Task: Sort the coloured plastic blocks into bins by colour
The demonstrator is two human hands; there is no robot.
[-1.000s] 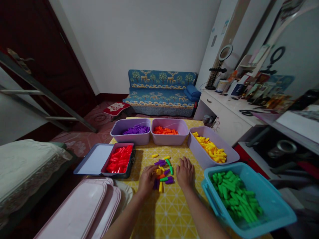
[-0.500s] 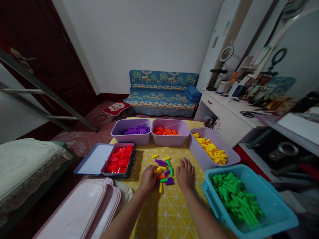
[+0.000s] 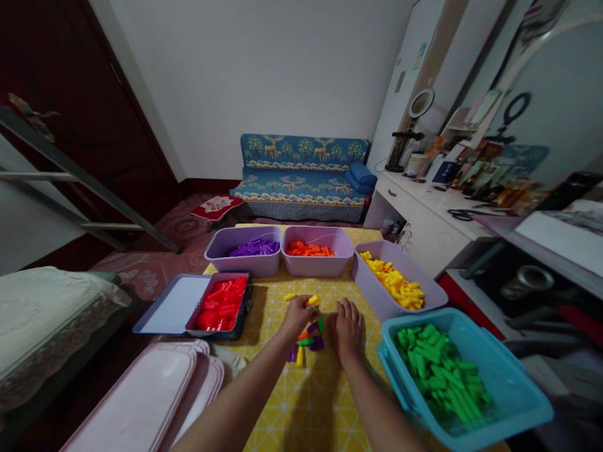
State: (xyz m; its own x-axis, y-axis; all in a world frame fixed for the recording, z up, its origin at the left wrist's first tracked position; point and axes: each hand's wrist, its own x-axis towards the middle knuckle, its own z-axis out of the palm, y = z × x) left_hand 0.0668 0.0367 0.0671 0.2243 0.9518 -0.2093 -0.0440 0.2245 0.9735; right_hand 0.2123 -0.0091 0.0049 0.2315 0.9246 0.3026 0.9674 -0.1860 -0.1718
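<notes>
My left hand (image 3: 298,316) is closed in a pinch over the pile, with short yellow plastic tubes (image 3: 313,301) at its fingertips. Another yellow tube (image 3: 290,297) lies just beyond its knuckles. Below the hand, a loose pile holds a green tube (image 3: 321,324), purple tubes (image 3: 317,343), an orange tube (image 3: 303,336) and an upright-pointing yellow tube (image 3: 300,357). My left hand and wrist hide part of this pile. To the right of it, my right hand (image 3: 347,328) rests on the yellow tablecloth (image 3: 325,402), fingers extended and holding nothing.
Lilac bins hold purple (image 3: 254,247), orange (image 3: 311,249) and yellow tubes (image 3: 393,282). Red tubes (image 3: 222,304) fill a lidded case at left; green tubes (image 3: 443,370) lie in a turquoise tub at right. Pink lids (image 3: 136,395) are stacked front left. A patterned sofa (image 3: 301,179) stands behind.
My left hand has moved forward and right from the pile's left side, now covering its far part, with yellow tubes at its fingertips. My right hand stays in place on the tablecloth.
</notes>
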